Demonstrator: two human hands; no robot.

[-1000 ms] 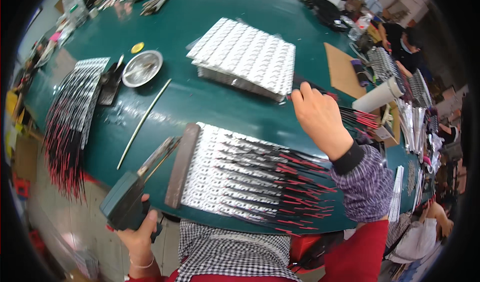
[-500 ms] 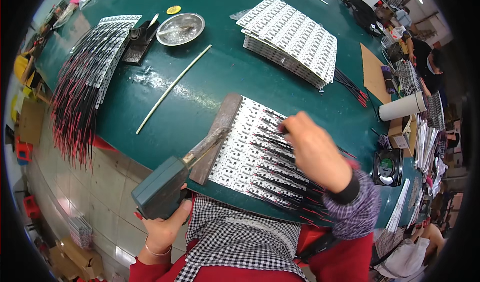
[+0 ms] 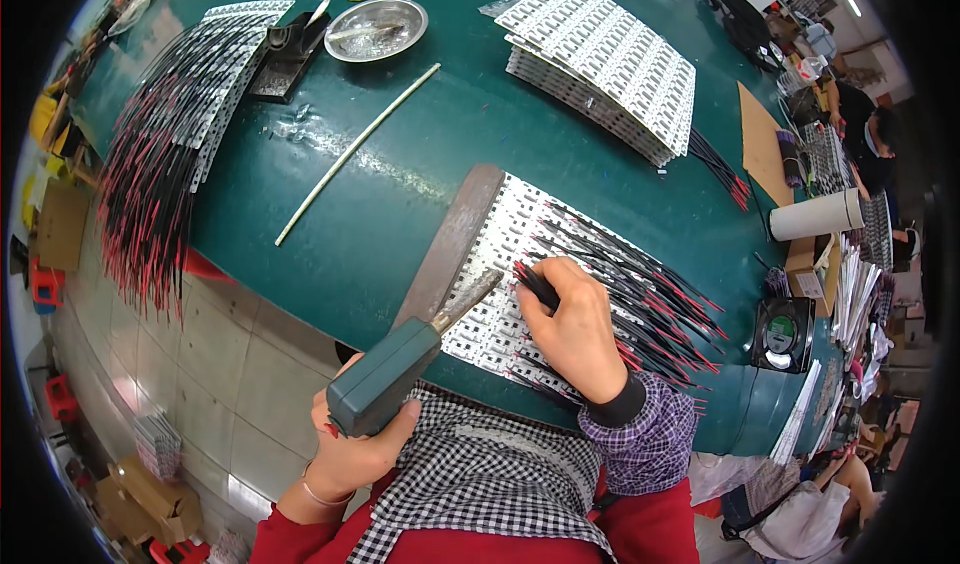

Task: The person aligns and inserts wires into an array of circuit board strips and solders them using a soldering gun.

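Observation:
My left hand (image 3: pixel 365 454) is wrapped round a green soldering gun (image 3: pixel 385 374). The gun's dark tip reaches over the white circuit board panel (image 3: pixel 478 332), close to the fingers of my other hand. My right hand (image 3: pixel 582 329) is closed on a small bundle of black wires (image 3: pixel 538 286) with red ends, held just above the panel. Beneath and beyond that hand, rows of black wires (image 3: pixel 650 279) with red ends lie across the panel's right part and past its edge. A dark flat bar (image 3: pixel 455 234) lies along the panel's left edge.
A stack of white panels (image 3: pixel 610 64) stands at the back. At the far left, wired panels (image 3: pixel 150 164) hang over the table edge, beside a black stand (image 3: pixel 290 59) and a metal bowl (image 3: pixel 376 30). A thin pale stick (image 3: pixel 355 154) lies mid-table; a white cylinder (image 3: pixel 815 216) is right.
The soldering gun's tip has moved from the dark bar to over the panel. My right hand has come from the panel's far side toward the tip, wires in its fingers. The view has shifted slightly.

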